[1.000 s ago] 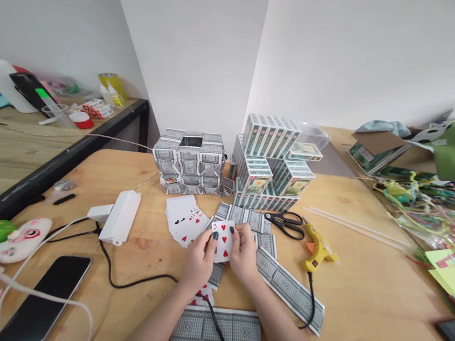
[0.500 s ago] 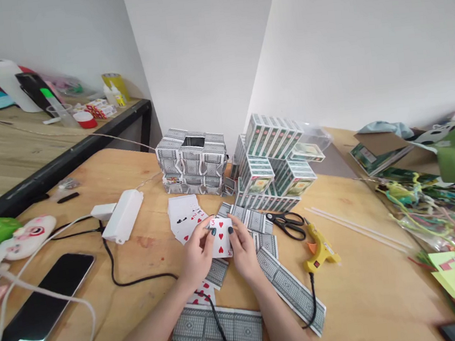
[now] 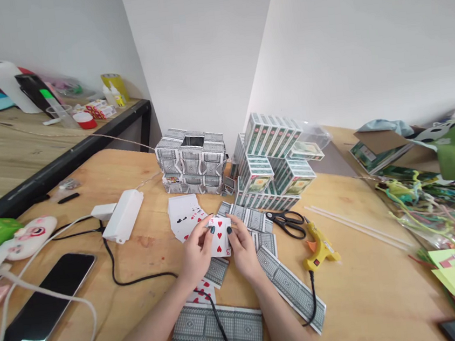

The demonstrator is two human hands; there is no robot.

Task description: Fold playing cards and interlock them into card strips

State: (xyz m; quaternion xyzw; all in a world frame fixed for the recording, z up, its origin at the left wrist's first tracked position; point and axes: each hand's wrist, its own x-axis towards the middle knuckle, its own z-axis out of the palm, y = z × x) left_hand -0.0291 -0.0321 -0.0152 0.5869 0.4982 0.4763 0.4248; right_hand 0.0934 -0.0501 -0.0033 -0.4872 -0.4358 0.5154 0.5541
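Note:
A three of hearts playing card (image 3: 220, 239) is held face up between my two hands. My left hand (image 3: 197, 249) pinches its left edge, thumb on the face. My right hand (image 3: 241, 245) grips the right edge the same way. Whether more cards lie behind it I cannot tell. Loose playing cards (image 3: 181, 213) are fanned out beyond my left hand. Strips of joined cards, backs up, lie beyond my right hand and below my wrists, such as the front strip (image 3: 217, 329) and the slanting strip (image 3: 292, 288). Behind stands a structure of folded cards (image 3: 192, 163).
Stacked card boxes (image 3: 271, 160) stand at the back. Black-handled scissors (image 3: 288, 222) and a yellow glue gun (image 3: 319, 247) lie to the right, near clear glue sticks (image 3: 355, 227). A black cable crosses under my left forearm. Left are a phone (image 3: 43, 314) and a white power strip (image 3: 124, 216).
The card has tilted slightly and shifted a little to the left in my fingers. Both hands keep their grip, and everything else stays put.

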